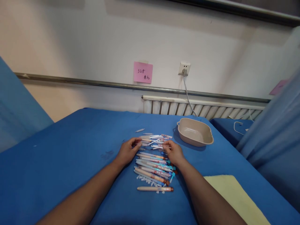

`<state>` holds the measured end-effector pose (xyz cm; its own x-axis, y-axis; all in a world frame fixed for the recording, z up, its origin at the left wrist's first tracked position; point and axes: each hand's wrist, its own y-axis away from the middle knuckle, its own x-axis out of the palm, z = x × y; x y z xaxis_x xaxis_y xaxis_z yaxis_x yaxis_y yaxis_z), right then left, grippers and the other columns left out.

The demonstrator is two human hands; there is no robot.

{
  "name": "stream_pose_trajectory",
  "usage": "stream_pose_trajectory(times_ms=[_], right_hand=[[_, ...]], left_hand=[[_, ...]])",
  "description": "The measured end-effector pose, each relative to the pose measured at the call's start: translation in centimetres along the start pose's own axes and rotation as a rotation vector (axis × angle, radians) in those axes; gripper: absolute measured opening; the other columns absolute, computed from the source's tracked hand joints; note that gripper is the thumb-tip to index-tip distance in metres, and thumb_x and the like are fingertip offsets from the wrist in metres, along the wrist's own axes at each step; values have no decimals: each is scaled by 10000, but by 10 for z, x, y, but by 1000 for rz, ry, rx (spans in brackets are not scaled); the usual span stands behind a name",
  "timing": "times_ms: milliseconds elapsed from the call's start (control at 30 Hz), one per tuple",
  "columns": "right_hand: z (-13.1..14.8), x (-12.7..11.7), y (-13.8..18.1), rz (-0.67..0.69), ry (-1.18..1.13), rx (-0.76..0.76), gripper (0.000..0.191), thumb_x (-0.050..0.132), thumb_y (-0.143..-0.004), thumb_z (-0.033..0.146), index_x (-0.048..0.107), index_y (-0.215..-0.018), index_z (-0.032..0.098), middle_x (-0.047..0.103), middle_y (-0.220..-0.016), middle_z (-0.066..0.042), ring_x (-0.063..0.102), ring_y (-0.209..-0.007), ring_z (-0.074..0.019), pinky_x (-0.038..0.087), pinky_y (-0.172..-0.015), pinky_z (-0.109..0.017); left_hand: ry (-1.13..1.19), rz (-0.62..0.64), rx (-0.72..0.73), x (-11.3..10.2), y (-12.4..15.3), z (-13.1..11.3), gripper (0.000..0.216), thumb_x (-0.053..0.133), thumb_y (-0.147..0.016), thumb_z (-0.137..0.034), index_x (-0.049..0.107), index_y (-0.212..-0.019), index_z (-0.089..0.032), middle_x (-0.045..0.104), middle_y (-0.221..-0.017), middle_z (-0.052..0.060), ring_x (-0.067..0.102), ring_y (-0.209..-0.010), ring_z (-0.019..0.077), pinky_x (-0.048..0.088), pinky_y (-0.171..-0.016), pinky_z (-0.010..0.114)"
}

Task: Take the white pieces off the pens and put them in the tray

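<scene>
A heap of several pens (153,165) with loose caps and refills lies on the blue table cover (70,150). My left hand (127,151) rests at the heap's left edge, fingers curled and pinching a thin pen part near the top of the heap. My right hand (173,152) sits at the right edge, fingers bent and closed on thin white refills. One beige pen with a brown end (154,188) lies alone nearest me. A single loose cap (140,130) lies just beyond the heap.
A beige plastic basin (195,132) stands at the right behind the heap. A yellow cloth (234,197) lies at the near right. Blue curtains hang at both sides. A radiator, a wall socket with a cable and a pink note are on the wall.
</scene>
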<state>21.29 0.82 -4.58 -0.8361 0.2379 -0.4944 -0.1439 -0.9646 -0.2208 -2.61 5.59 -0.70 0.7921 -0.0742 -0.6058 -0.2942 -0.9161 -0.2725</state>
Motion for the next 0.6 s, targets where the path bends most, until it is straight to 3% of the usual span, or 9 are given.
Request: stream_pose_trajectory(times_ms=[200, 367, 467, 600], right_hand=[[1, -4, 1, 29, 152, -10, 145, 511, -829, 295, 606, -908, 218, 668, -799, -9, 606, -735, -167, 437, -677, -278], [8, -8, 3, -2, 289, -84, 204, 554, -801, 226, 603, -998, 207, 638, -1013, -48, 564, -955, -193, 408, -839, -311], [14, -11, 4, -43, 373, -103, 222, 575, -784, 212, 605, -1004, 212, 616, -1048, -55, 528, -999, -212, 380, -885, -335], [24, -13, 9, -35, 408, -167, 177, 563, -796, 209, 619, -964, 221, 628, -1001, -49, 528, -973, -209, 376, -864, -326]], left_hand=[[-193, 76, 84, -7, -4, 11, 326, 544, -775, -293, 621, -1066, -169, 673, -998, 69, 600, -945, 227, 450, -867, 363], [-313, 43, 223, -8, 1, 0, 268, 526, -803, -267, 621, -1042, -193, 654, -1046, 62, 557, -1018, 224, 405, -916, 357], [-296, 145, 264, -7, 6, -10, 214, 466, -850, -291, 635, -940, -194, 669, -939, 45, 591, -905, 193, 436, -832, 307], [-302, 283, 291, -7, 9, -18, 226, 455, -860, -288, 636, -961, -197, 669, -917, 42, 594, -855, 182, 439, -784, 280]])
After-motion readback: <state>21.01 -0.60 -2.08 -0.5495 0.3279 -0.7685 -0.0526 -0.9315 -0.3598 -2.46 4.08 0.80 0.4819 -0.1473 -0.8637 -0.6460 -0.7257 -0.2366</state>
